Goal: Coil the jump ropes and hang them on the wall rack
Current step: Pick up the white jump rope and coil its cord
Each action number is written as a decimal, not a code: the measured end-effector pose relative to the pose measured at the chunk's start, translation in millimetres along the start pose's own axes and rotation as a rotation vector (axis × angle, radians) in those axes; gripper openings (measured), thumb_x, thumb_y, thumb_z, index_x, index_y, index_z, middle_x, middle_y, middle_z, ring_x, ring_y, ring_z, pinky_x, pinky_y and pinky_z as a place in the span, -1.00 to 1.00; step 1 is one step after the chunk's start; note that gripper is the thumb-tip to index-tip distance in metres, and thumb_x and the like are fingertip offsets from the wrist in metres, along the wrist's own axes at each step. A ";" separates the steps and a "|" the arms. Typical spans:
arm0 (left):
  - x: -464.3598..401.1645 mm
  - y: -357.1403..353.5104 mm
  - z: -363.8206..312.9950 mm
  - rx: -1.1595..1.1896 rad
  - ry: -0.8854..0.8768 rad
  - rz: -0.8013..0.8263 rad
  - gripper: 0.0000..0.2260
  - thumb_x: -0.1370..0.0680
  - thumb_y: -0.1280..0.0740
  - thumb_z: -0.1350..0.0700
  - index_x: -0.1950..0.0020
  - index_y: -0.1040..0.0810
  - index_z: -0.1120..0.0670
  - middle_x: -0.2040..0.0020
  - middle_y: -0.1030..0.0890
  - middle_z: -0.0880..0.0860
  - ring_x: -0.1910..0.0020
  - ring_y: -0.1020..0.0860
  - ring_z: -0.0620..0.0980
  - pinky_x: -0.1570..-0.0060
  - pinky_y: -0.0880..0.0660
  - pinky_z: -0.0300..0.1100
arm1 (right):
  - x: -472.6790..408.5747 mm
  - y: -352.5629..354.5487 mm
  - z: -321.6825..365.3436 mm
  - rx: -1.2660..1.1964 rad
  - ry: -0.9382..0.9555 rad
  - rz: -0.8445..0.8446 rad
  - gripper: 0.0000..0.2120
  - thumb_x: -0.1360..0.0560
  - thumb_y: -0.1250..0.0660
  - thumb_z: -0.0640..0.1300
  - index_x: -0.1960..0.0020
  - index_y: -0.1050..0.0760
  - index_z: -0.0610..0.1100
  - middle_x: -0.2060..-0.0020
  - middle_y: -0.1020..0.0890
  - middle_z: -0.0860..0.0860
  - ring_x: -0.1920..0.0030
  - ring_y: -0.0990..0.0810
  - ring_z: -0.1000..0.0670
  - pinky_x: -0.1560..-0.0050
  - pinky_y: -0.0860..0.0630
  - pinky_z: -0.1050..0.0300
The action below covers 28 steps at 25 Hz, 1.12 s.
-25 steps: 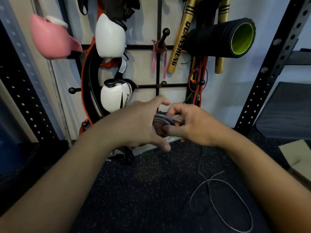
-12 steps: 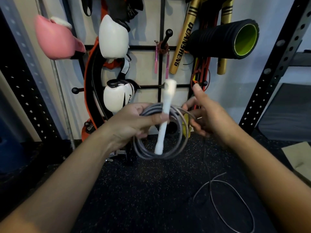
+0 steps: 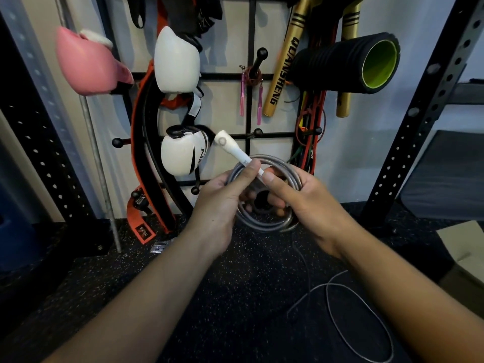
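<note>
A grey jump rope [image 3: 264, 224] is wound into a coil held upright between both hands in front of the wall rack [image 3: 251, 27]. My left hand [image 3: 222, 200] grips the coil's left side and pinches the white handle [image 3: 233, 150], which points up and to the left. My right hand [image 3: 301, 200] grips the coil's right side, its thumb against the handle's lower end. The rope's loose tail [image 3: 358, 305] trails in loops on the floor at the lower right. A pink-handled jump rope [image 3: 251, 90] hangs coiled on a rack peg.
On the rack hang a pink boxing glove [image 3: 86, 61], white gloves [image 3: 178, 58], an orange and black belt [image 3: 146, 158], gold bats [image 3: 282, 69], a black foam roller [image 3: 348, 61] and resistance bands [image 3: 309, 132]. Bare pegs [image 3: 258, 132] stick out. A black upright [image 3: 424, 106] stands right; cardboard [image 3: 463, 247] lies on the floor.
The coil was turned upright and now sits between both hands. The white handle swung from vertical to pointing up-left, and my right hand closed back onto the coil's right side.
</note>
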<state>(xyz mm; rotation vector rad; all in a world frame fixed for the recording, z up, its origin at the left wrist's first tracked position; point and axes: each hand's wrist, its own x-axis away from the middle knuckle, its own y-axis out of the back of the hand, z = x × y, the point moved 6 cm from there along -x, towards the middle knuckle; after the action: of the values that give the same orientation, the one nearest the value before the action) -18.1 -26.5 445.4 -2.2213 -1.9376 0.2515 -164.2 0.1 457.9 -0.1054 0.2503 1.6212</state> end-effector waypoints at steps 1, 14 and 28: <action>-1.5 6.0 -9.2 -0.117 -0.053 -0.013 -0.44 -0.33 -0.55 -0.18 -0.27 -0.63 0.00 -0.04 -0.71 0.03 0.08 -0.65 -0.12 -0.10 -0.58 -0.11 | -1.1 3.8 0.8 0.054 -0.008 0.025 -0.67 -0.60 -0.38 0.08 -0.23 -0.60 -0.11 0.41 -0.48 0.09 0.38 -0.43 0.11 0.28 -0.45 0.20; 22.8 -16.1 -14.2 -0.754 0.112 0.728 -0.89 -0.49 -0.53 0.13 0.02 -0.68 0.02 0.33 -0.68 -0.03 0.33 -0.65 -0.13 0.21 -0.59 -0.25 | 3.5 -6.8 25.0 0.549 0.157 -0.082 -0.63 -0.69 -0.11 0.20 0.06 -0.40 -0.07 0.37 -0.44 0.03 0.39 -0.43 0.10 0.31 -0.44 0.01; 2.9 -11.3 -37.6 -0.082 -0.182 0.429 -0.78 -0.61 -0.29 -0.05 0.11 -0.59 0.04 0.46 -0.35 -0.08 0.51 -0.35 -0.13 0.14 -0.58 -0.04 | -5.4 36.8 26.0 0.204 0.065 -0.144 -0.10 -0.56 0.11 0.50 0.29 -0.51 -0.28 0.41 -0.46 -0.23 0.46 -0.34 -0.09 0.39 -0.31 0.09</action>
<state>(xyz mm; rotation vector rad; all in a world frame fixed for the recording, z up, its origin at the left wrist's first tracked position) -19.3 -23.1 484.5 -2.7382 -1.5474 0.4532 -198.2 -1.1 487.8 -0.0189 0.4465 1.4421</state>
